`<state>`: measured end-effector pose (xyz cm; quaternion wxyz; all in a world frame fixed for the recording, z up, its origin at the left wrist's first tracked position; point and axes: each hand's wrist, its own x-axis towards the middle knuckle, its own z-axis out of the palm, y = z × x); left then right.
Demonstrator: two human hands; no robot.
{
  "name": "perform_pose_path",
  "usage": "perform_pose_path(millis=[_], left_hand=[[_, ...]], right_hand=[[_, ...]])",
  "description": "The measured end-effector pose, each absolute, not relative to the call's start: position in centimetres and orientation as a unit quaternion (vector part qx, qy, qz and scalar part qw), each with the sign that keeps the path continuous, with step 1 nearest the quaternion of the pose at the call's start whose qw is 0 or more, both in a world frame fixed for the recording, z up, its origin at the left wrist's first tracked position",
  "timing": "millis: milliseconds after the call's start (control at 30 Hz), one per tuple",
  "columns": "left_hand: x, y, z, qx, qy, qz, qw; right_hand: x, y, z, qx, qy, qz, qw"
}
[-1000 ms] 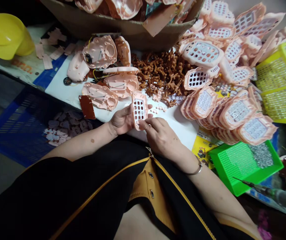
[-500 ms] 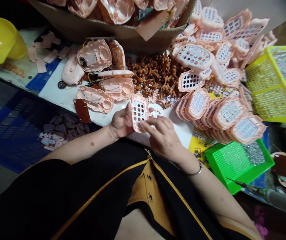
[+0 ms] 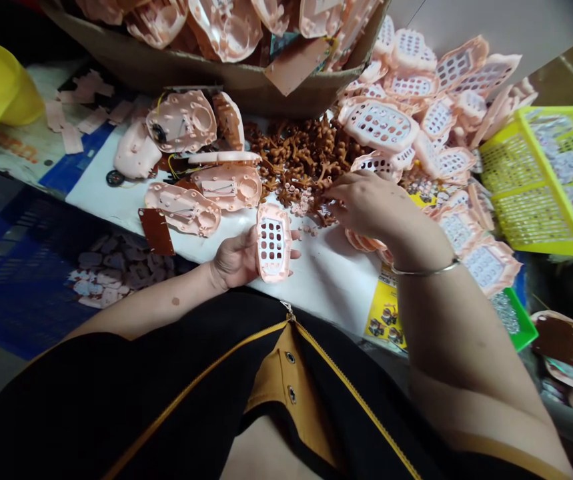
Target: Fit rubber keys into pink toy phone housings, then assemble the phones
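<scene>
A pink plastic casing half (image 3: 260, 260) with a white panel of square holes rests in my left hand (image 3: 236, 260). My left fingers curl behind it and their tips show past its right edge. My right hand (image 3: 366, 203) is over the right side of the small-parts heap, fingers bent down and drawn together. What its fingertips hold, if anything, is hidden. Close by them lie small pink pieces (image 3: 302, 200) and a pile of small brown plastic parts (image 3: 299, 150). My right hand and wrist partly cover the stacked casing halves.
A cardboard box (image 3: 206, 73) of pink shells stands at the back. Wired shells (image 3: 181, 207) lie left. Casing halves (image 3: 379, 123) heap up at right, beside a yellow basket (image 3: 503, 180) and a green tray (image 3: 526, 333). A blue crate (image 3: 11, 267) sits below left.
My right hand has left the casing and moved away to the right, into the small parts. My left hand still holds the casing, slightly lower in view.
</scene>
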<state>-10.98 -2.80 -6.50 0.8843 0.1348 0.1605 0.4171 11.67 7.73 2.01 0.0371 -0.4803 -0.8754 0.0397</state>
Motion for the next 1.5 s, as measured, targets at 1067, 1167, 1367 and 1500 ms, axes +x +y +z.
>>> perform_pose_path(millis=[1067,1167,1367,1500], left_hand=[[-12.0,-3.3,-7.3,0.160,0.149,0.429,0.876],[-12.0,-3.3,-7.4,0.161,0.148,0.429,0.877],[-12.0,-3.3,-7.5,0.144,0.152,0.424,0.881],[-11.9,-3.3,-7.3,0.151,0.154,0.423,0.880]], right_hand=[[6.4,5.1,-3.9,-0.584,-0.801,-0.028,0.124],[6.4,5.2,-4.3,-0.581,-0.801,-0.016,0.146],[7.6,4.0,-3.2,-0.597,-0.765,0.038,0.238],[8.2,2.0,-2.3,-0.626,-0.630,0.266,0.376]])
